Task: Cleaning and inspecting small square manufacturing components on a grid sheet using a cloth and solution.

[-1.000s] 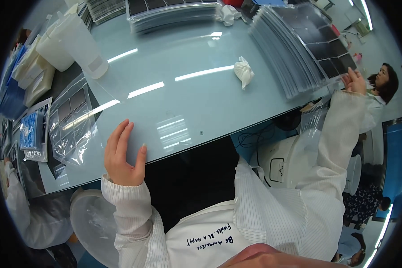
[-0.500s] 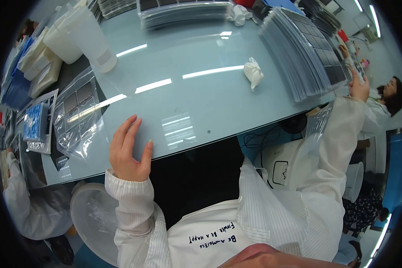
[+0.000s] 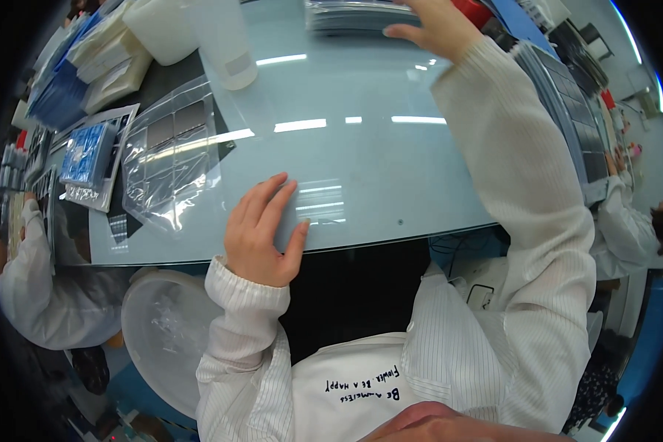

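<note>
My left hand (image 3: 261, 236) lies by the front edge of the glass-topped table (image 3: 346, 158), fingers and thumb apart, holding nothing. My right hand (image 3: 446, 29) reaches across to the far side, next to a stack of clear plastic-sleeved sheets (image 3: 353, 20). Its thumb stands away from the fingers, whose tips partly leave the upper edge of the picture. I see nothing held in it. At the right lies another stack of sleeved sheets with dark squares (image 3: 578, 110), partly behind my right sleeve. Left of my left hand is a clear plastic sleeve with dark square pieces (image 3: 177, 129).
A tall translucent cup (image 3: 225, 44) stands at the back left, beside piled cream and blue packets (image 3: 110, 85). A blue-patterned packet (image 3: 88, 155) lies farther left. A translucent tub (image 3: 162, 339) stands below the table edge. Other people's sleeved arms show at both sides.
My right hand has moved from the right-hand stack to the far stack. My view has shifted, and my right arm now covers where the white crumpled piece was. My left hand stays open on the table.
</note>
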`<act>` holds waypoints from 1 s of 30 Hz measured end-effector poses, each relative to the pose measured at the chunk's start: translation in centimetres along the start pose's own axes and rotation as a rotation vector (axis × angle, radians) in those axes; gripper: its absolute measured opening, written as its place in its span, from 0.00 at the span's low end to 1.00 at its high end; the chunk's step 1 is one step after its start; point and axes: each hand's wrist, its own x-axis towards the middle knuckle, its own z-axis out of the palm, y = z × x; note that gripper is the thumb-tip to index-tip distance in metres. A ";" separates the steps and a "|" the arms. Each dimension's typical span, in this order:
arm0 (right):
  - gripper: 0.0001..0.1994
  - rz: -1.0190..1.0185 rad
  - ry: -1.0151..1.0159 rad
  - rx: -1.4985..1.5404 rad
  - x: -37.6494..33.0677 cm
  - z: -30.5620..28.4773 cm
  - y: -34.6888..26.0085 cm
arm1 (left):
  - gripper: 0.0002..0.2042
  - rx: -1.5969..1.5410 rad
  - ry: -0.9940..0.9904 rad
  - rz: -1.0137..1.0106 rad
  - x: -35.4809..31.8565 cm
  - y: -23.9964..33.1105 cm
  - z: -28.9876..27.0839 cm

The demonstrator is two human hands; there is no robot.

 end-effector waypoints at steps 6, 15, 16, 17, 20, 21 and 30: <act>0.42 -0.293 0.117 0.282 9.6 8.1 4.4 | 0.22 -0.022 0.006 -0.004 0.2 -0.2 0.0; 0.19 -0.548 0.338 0.232 6.0 9.1 8.8 | 0.21 -0.042 0.009 0.008 0.1 -0.3 0.1; 0.17 -0.583 0.329 0.168 5.6 8.5 9.4 | 0.21 -0.045 0.003 0.015 0.2 -0.3 0.1; 0.15 -0.133 0.004 -0.418 5.5 6.4 3.7 | 0.21 -0.032 0.012 0.002 -0.4 -0.6 0.1; 0.14 -0.188 0.218 -0.373 2.9 4.5 4.3 | 0.20 -0.057 0.038 0.021 -0.2 -0.6 0.3; 0.12 -0.216 0.236 -0.354 2.1 4.0 3.6 | 0.19 -0.077 0.053 0.016 -0.2 -0.7 0.3; 0.07 -0.316 0.575 -0.225 -2.3 3.3 1.8 | 0.15 -0.015 0.073 0.001 0.0 -0.3 0.6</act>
